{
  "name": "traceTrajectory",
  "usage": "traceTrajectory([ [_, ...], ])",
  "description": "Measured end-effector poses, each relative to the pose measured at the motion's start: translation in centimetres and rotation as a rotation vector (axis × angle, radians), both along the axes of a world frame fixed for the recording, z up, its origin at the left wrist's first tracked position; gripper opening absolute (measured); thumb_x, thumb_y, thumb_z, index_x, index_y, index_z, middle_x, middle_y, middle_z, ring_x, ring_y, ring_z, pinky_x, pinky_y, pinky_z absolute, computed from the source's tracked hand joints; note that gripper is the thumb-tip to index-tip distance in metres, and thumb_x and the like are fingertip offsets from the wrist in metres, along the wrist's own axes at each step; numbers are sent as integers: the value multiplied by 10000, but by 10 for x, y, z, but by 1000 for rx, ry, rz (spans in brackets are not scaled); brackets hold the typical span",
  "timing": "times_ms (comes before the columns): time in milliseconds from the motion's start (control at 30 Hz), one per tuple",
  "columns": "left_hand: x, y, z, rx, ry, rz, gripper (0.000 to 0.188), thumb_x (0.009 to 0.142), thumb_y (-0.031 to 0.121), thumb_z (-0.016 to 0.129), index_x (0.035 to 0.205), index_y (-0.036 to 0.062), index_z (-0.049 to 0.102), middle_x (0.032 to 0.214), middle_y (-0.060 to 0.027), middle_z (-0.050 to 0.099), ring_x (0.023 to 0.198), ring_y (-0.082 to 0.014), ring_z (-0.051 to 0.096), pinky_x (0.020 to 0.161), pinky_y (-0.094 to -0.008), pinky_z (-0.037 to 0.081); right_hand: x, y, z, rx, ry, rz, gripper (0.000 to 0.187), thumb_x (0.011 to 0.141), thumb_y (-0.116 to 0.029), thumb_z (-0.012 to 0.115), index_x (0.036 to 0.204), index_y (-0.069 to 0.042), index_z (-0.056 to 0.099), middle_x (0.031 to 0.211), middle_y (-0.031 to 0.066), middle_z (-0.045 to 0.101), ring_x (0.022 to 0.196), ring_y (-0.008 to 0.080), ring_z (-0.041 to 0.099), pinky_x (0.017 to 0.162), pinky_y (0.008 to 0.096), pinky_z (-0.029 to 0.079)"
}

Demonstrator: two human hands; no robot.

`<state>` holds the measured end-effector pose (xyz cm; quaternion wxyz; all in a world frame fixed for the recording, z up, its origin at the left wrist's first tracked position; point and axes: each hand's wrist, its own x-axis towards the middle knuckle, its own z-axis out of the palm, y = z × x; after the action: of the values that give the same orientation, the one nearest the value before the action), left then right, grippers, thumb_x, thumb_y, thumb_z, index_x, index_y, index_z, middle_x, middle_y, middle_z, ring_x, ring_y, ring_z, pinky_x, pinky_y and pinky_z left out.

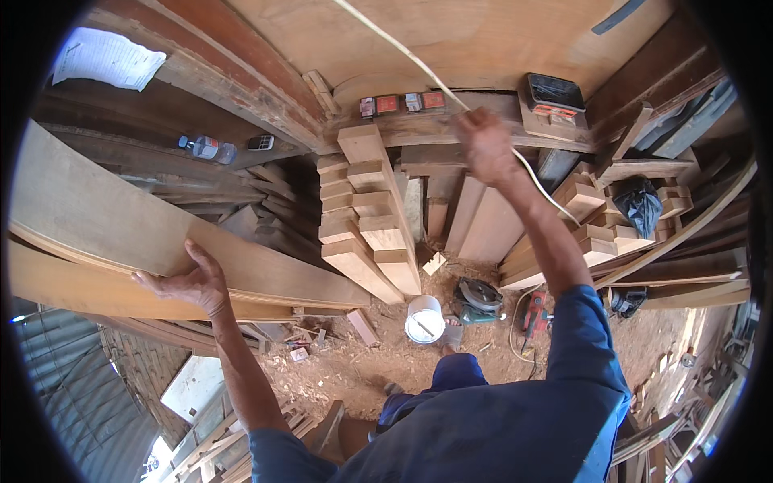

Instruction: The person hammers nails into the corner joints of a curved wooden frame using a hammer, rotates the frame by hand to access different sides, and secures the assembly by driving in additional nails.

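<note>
My left hand [189, 282] rests against the lower edge of a long, wide wooden board [121, 201] on the left. Its thumb lies on the board's face and the other fingers spread along the edge. Ahead and right of centre, my right hand [487, 149] is closed on a pale cable [403, 52], slightly blurred. The cable runs up across a plywood sheet [515, 40] and, below the hand, hangs down to the right toward stacked timber. What its fingers look like in the grip is partly hidden.
Stacked square timbers [378, 209] stand at centre, more timber [596, 241] at right. On the dusty floor are a white bucket [424, 319], a circular saw [479, 298] and a red power tool [535, 314]. A ledge holds small red boxes [386, 105] and a black tray [555, 92]. A plastic bottle [208, 149] lies left.
</note>
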<state>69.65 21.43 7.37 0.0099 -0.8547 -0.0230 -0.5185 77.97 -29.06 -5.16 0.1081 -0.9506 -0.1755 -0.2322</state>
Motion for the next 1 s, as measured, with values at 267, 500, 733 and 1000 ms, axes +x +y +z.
traceTrajectory([
  [267,1,-1,3,60,11,-16,1022,894,357,755,1536,-72,85,1513,-345,192,1449,-511,186,1169,-638,209,71,41,-91,-177,233,-60,362,789,-95,631,1147,-116,681,1181,132,639,1225,320,547,989,468,470],
  [500,0,1,1,-3,33,-30,1034,902,340,749,1537,-69,42,1505,-350,159,1446,-520,181,1175,-644,199,77,28,-122,-8,204,-33,301,799,-103,643,1095,-117,697,1095,108,636,1182,313,557,1001,482,454],
  [733,0,4,-1,7,18,-31,1007,905,322,744,1532,-61,56,1496,-349,165,1441,-521,188,1172,-647,198,68,28,-112,-43,168,-107,207,826,-133,672,1031,-132,701,1052,91,643,1125,308,579,981,467,445],
  [1000,0,2,1,-25,15,-36,1029,871,314,789,1538,-29,85,1504,-326,171,1444,-477,202,1177,-608,213,78,37,-103,-271,131,-61,295,842,-140,586,1124,-75,643,1124,116,627,1166,291,561,989,444,426],
])
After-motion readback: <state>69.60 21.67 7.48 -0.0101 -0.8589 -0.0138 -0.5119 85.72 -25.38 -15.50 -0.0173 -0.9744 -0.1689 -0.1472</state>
